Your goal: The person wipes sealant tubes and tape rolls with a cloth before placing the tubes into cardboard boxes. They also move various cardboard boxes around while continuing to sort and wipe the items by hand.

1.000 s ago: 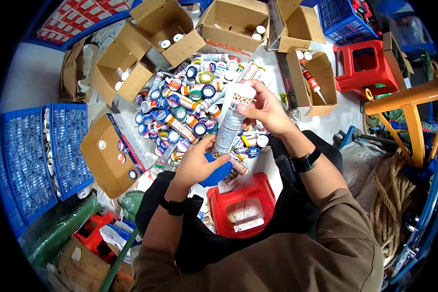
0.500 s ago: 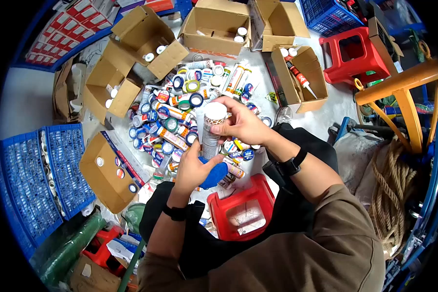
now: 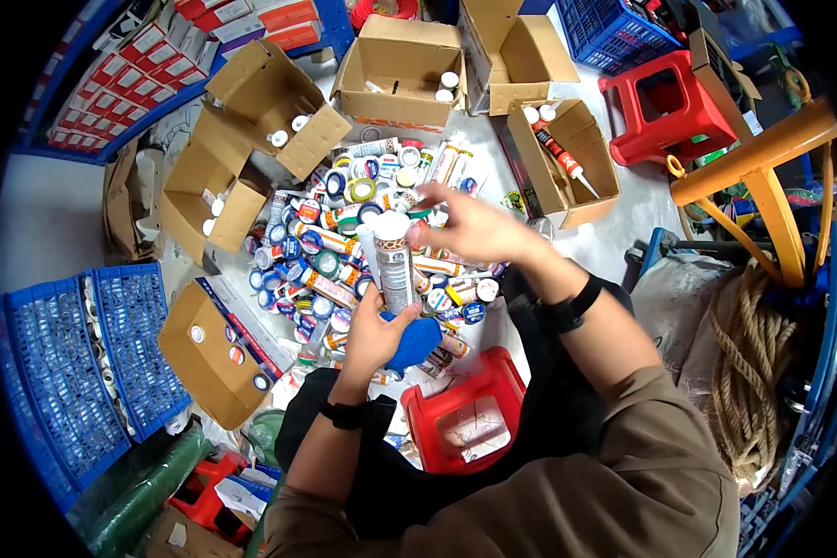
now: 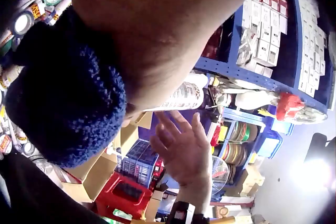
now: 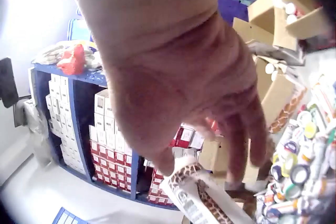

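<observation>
My left hand grips a sealant cartridge near its lower part. The cartridge stands roughly upright, with a white top and a brown giraffe-pattern band. A pale strip runs along its left side. Below the same hand hangs a fuzzy blue cloth, large and close in the left wrist view. My right hand is just right of the cartridge's top, fingers spread and slightly blurred. In the right wrist view its thumb overlaps the white end of the cartridge.
Beneath the hands lies a heap of tape rolls and cartridges. Around it stand open cardboard boxes, one holding a red-and-black cartridge. A red stool sits between the knees, and a blue crate at left.
My right hand has let go of the cartridge's top and moved off to its right, fingers opening. The cartridge stands more upright, still in my left hand. The head view has shifted a little.
</observation>
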`<state>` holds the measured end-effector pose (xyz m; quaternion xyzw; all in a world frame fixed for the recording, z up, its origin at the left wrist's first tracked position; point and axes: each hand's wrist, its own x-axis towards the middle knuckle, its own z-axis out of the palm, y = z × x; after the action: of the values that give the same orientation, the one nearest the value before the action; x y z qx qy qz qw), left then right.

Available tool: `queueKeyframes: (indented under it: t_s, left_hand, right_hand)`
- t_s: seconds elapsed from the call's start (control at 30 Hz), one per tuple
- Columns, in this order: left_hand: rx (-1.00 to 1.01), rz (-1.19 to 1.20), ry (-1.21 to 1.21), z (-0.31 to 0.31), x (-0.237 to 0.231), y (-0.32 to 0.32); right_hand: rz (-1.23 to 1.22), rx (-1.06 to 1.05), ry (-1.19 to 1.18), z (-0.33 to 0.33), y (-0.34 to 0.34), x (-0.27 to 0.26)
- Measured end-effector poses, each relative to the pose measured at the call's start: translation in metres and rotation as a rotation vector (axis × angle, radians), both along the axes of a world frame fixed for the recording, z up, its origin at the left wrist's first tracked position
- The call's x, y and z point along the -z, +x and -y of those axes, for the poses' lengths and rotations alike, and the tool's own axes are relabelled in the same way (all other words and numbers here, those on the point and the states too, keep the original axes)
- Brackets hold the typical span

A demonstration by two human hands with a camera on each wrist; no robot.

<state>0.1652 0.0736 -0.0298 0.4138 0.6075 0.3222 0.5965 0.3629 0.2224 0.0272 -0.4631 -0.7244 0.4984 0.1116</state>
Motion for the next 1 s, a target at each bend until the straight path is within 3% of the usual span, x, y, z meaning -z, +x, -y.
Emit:
queueKeyframes:
  t_s: [0.13, 0.27, 0.33, 0.4, 0.47, 0.53, 0.57, 0.6, 0.7, 0.77, 0.8, 1.0]
  left_hand:
    - [-0.067, 0.123, -0.052, -0.003, 0.011, 0.003]
    - [-0.130, 0.187, -0.003, -0.005, 0.011, 0.007]
    - [-0.104, 0.101, -0.020, -0.003, 0.021, 0.004]
    - [-0.143, 0.135, -0.072, -0.005, 0.014, 0.008]
    - [-0.101, 0.082, -0.094, -0.005, 0.026, 0.005]
    - [-0.088, 0.061, -0.098, -0.007, 0.025, 0.005]
    - [-0.103, 0.103, -0.099, -0.011, 0.021, 0.008]
    - [-0.097, 0.100, -0.119, -0.014, 0.019, 0.009]
    - [-0.051, 0.106, -0.137, -0.017, 0.022, 0.007]
    - [-0.053, 0.118, -0.144, -0.015, 0.022, 0.007]
    - [-0.055, 0.130, -0.141, -0.014, 0.022, 0.008]
    - [-0.028, 0.061, -0.096, -0.008, 0.021, 0.007]
  right_hand:
    - [0.235, 0.163, 0.296, -0.084, 0.048, -0.005]
    - [0.603, 0.081, 0.270, -0.177, 0.113, 0.073]
    - [0.836, -0.018, 0.219, -0.215, 0.135, 0.116]
    - [0.879, 0.028, 0.272, -0.230, 0.148, 0.144]
    - [0.923, 0.076, 0.314, -0.237, 0.160, 0.166]
    - [1.022, 0.107, 0.100, -0.232, 0.158, 0.165]
    - [0.935, 0.469, 0.064, -0.219, 0.158, 0.179]
    - [1.028, 0.348, -0.069, -0.209, 0.166, 0.185]
    - [1.120, 0.296, -0.116, -0.159, 0.186, 0.194]
    - [1.140, 0.281, -0.150, -0.138, 0.229, 0.238]
    - [1.095, 0.234, -0.166, -0.129, 0.230, 0.220]
    - [0.998, 0.147, 0.119, -0.108, 0.260, 0.253]
